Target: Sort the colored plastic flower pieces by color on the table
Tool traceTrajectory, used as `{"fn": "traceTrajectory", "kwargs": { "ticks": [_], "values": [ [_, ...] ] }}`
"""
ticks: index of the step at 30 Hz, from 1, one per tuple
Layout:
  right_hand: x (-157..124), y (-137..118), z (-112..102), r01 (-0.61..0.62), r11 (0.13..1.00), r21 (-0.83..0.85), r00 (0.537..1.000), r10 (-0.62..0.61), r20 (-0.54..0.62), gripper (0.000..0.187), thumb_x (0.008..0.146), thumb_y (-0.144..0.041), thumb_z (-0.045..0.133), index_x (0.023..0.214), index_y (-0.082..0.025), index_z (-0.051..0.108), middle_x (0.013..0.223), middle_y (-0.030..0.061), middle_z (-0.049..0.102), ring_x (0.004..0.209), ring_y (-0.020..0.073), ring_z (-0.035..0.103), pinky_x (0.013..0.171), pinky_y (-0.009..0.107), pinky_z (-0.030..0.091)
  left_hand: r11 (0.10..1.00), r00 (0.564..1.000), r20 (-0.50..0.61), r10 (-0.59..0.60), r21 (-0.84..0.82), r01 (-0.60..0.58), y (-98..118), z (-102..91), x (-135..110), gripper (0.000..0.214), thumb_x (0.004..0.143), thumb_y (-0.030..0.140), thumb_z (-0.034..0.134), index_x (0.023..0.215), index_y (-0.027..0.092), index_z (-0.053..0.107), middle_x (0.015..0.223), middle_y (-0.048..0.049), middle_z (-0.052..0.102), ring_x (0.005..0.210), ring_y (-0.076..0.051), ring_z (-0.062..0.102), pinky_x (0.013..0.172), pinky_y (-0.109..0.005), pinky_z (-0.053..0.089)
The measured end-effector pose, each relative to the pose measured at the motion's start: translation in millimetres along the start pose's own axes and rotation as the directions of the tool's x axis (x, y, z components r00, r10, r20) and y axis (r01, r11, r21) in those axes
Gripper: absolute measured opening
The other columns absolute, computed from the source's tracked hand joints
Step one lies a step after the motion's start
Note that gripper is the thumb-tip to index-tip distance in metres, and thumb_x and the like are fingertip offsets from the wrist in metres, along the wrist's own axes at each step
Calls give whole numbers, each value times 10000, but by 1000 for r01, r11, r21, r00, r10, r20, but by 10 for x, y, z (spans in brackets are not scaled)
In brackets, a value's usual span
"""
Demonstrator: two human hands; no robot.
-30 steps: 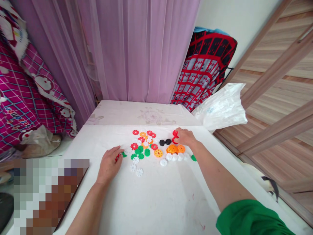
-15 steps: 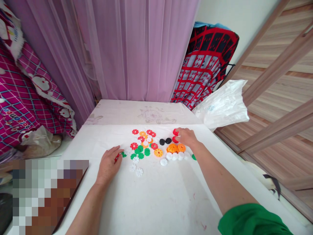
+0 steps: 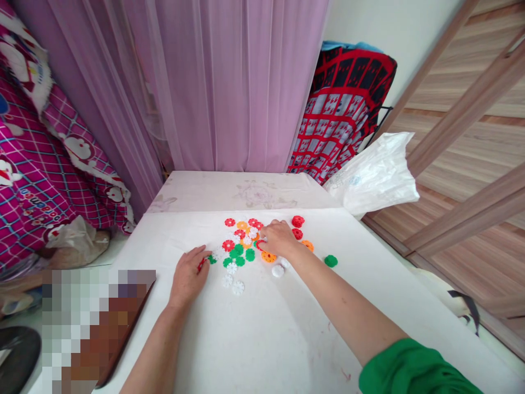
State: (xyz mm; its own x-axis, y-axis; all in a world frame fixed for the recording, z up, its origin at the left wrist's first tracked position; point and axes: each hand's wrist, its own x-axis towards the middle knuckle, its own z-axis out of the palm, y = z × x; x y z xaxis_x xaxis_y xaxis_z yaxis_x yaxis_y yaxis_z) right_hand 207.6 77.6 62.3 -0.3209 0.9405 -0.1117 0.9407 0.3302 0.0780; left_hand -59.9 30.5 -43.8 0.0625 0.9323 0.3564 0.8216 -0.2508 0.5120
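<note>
Notched plastic discs in several colours lie on the white-covered table. At the left of the mixed pile, my left hand [image 3: 189,278] rests with fingers curled round a red disc [image 3: 200,265], near a green disc [image 3: 211,259]. My right hand [image 3: 279,239] reaches over the pile's right side, its fingers closed at a red disc [image 3: 260,245]. Just below that is an orange disc [image 3: 268,256]. Green discs [image 3: 239,251] and white discs [image 3: 238,287] lie between the hands. My right hand and forearm hide part of the sorted discs.
Red discs [image 3: 297,221] sit at the back right, and a green disc [image 3: 331,261] lies right of my forearm. A white plastic bag [image 3: 373,175] hangs at the table's right corner. Purple curtains [image 3: 238,87] hang behind the table [image 3: 254,339].
My right hand has moved left from the red discs at the back right to the mixed pile, leaving red discs there. My left hand stays in about the same place.
</note>
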Motion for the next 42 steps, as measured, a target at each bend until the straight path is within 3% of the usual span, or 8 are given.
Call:
{"fn": "traceTrajectory", "kwargs": {
  "ticks": [7, 16, 20, 24, 29, 35, 42],
  "values": [
    [51, -178, 42, -45, 997, -63, 994, 51, 93, 255, 783, -308, 577, 966, -175, 697, 969, 126, 708, 1029, 270, 544, 821, 366, 328, 1000, 1000, -1, 5, 2, -5, 4, 13, -11, 352, 871, 341, 410, 1060, 244, 690, 1253, -79, 648, 1198, -271, 565, 1066, -526, 366],
    [110, -133, 125, -124, 991, 42, 989, 120, 87, 367, 717, -368, 648, 1033, -182, 651, 1036, 110, 693, 1039, 273, 546, 804, 344, 359, 1000, 1000, 5, 14, 8, -14, 0, 1, -6, 351, 866, 343, 408, 1037, 239, 696, 1249, -81, 651, 1194, -271, 569, 1061, -520, 375],
    [85, 52, 11, -140, 980, 141, 989, 144, -20, 417, 716, -384, 638, 1092, -207, 619, 1037, 74, 695, 1047, 256, 547, 828, 332, 368, 1000, 1000, 7, 8, 4, -8, 1, -2, -4, 363, 867, 348, 405, 1056, 236, 693, 1251, -84, 650, 1195, -267, 568, 1068, -522, 368],
    [27, 472, -185, -245, 954, 175, 957, 267, -117, 388, 737, -386, 625, 1093, -232, 623, 1087, 47, 684, 1066, 240, 545, 856, 325, 377, 1000, 1000, 4, 9, 9, -9, 2, -5, -8, 363, 867, 348, 405, 1054, 235, 694, 1252, -85, 650, 1199, -273, 565, 1066, -531, 369],
    [-69, 898, -135, -399, 915, 52, 917, 400, 0, 361, 737, -394, 614, 1058, -232, 649, 1109, 62, 675, 1081, 266, 545, 835, 337, 390, 999, 1000, -1, 27, 22, -27, -14, 4, -8, 353, 869, 345, 410, 1050, 241, 694, 1247, -82, 653, 1196, -276, 566, 1056, -525, 382],
    [-111, 964, 107, -411, 912, -8, 911, 411, 33, 368, 748, -377, 604, 1083, -228, 635, 1099, 93, 666, 1079, 279, 529, 829, 352, 377, 999, 1000, 1, 28, 27, -28, -21, 4, -4, 352, 867, 356, 412, 1044, 241, 694, 1241, -77, 656, 1195, -274, 564, 1053, -507, 393],
    [-125, 995, 135, -399, 917, -7, 917, 399, 15, 380, 793, -404, 586, 1129, -231, 627, 1110, 99, 658, 1072, 268, 523, 832, 351, 367, 1000, 1000, 11, 12, 27, -13, -26, 1, -8, 347, 864, 354, 416, 1046, 250, 691, 1252, -72, 651, 1199, -275, 561, 1065, -525, 374]
  ]
}}
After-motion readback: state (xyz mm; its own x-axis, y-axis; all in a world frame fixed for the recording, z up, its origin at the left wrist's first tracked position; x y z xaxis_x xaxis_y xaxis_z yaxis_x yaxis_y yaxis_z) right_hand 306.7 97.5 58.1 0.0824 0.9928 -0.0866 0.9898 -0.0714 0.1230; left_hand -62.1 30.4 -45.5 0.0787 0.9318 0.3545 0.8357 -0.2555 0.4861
